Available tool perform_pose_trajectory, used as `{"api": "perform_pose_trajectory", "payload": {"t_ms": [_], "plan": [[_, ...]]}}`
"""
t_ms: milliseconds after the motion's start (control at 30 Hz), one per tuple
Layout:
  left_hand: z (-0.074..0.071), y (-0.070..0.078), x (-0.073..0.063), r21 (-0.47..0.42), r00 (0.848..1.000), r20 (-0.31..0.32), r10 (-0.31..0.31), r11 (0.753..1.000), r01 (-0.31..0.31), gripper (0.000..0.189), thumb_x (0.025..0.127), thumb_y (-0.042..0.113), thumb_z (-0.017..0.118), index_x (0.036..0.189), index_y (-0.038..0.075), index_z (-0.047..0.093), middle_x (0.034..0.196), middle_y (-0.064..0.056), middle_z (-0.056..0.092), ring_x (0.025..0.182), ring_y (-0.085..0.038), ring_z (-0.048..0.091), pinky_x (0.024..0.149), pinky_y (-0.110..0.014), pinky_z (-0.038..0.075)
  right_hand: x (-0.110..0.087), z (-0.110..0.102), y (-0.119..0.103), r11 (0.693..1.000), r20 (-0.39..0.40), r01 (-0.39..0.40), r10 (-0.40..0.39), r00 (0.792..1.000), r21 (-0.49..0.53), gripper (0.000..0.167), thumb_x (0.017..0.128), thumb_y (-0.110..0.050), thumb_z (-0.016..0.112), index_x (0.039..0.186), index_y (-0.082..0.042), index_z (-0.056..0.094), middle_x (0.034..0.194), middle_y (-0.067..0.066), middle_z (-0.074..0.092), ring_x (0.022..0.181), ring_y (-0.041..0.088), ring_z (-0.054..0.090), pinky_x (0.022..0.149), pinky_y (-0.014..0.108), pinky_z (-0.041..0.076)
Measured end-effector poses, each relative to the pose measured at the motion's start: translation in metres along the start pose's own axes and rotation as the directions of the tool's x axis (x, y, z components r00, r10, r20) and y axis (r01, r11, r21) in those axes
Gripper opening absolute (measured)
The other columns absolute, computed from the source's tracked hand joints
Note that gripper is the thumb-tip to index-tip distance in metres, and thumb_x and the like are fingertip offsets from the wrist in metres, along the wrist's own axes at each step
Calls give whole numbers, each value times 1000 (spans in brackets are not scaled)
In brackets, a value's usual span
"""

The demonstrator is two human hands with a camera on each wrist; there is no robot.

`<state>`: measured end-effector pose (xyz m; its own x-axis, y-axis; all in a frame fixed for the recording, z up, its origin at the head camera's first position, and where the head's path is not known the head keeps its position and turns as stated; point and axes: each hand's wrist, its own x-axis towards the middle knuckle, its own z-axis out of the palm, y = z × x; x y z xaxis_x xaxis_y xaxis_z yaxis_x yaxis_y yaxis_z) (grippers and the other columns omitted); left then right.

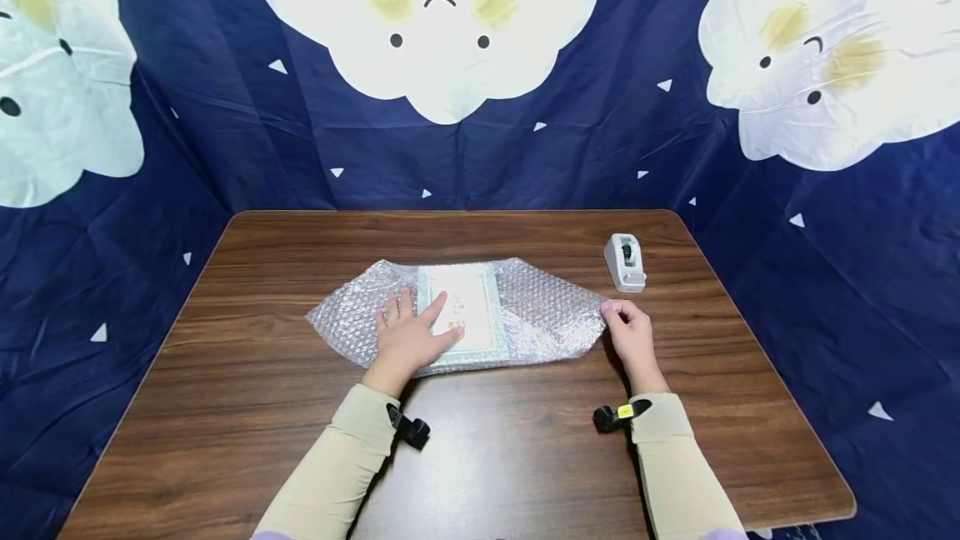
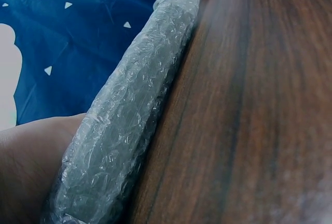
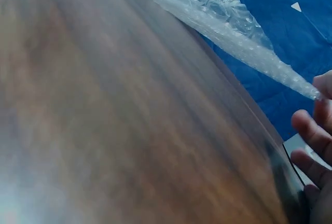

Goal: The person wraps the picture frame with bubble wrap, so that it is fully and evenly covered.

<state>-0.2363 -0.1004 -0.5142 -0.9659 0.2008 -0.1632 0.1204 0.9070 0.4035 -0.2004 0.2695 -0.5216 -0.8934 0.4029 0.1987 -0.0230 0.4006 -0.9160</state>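
Observation:
A flat rectangular item (image 1: 472, 286) with a pale blue patterned border and white middle lies on the table, wrapped in clear bubble wrap (image 1: 551, 307). The wrap's loose ends stick out to both sides, folded to points. My left hand (image 1: 408, 338) rests on the wrapped item with its fingers spread. At the right, my right hand (image 1: 632, 336) pinches the tip of the wrap's right end between thumb and finger. In the right wrist view that pinched end of bubble wrap (image 3: 249, 47) is lifted off the table. The left wrist view shows the bundle's thick near edge (image 2: 124, 115).
A white tape dispenser (image 1: 625, 262) stands on the wooden table (image 1: 525, 457), behind my right hand. Dark blue cloth (image 1: 465, 165) with white cloud shapes hangs behind the table and along both sides.

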Motion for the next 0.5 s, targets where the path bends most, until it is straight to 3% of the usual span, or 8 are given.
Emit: {"api": "perform_pose_trajectory", "payload": {"t_ms": [100, 200, 367, 500], "plan": [[0, -1, 0, -7, 1000, -1, -3, 1000, 3, 84, 88, 78, 46, 160, 39, 27, 166, -28, -4, 151, -50, -6, 115, -70, -7, -3, 2, -21, 995, -27, 56, -54, 998, 79, 17, 94, 2, 61, 87, 17, 65, 97, 23, 68, 86, -2, 56, 84, 14, 43], [1, -1, 1, -12, 1000, -6, -4, 1000, 4, 84, 88, 79, 45, 160, 39, 27, 166, -28, -3, 151, -50, -6, 115, -70, -7, -6, 3, -37, 985, -68, 122, -114, 991, 121, 14, 89, 9, 58, 81, 20, 63, 91, 21, 65, 84, 2, 57, 80, 13, 44], [1, -1, 0, -22, 1000, -11, -3, 1000, 3, 84, 88, 78, 47, 159, 39, 28, 166, -27, -2, 151, -50, -6, 116, -70, -6, -4, 7, -37, 975, -131, 180, -163, 978, 130, 13, 85, 13, 57, 77, 20, 64, 88, 29, 63, 82, 5, 59, 80, 12, 45], [1, 0, 0, -17, 1000, -17, -4, 1000, 3, 84, 88, 78, 48, 159, 39, 29, 166, -27, -2, 151, -49, -5, 116, -70, -6, -4, 7, -38, 967, -141, 208, -188, 972, 147, 14, 85, 11, 58, 75, 19, 63, 85, 23, 65, 81, 4, 59, 79, 13, 46]]}}
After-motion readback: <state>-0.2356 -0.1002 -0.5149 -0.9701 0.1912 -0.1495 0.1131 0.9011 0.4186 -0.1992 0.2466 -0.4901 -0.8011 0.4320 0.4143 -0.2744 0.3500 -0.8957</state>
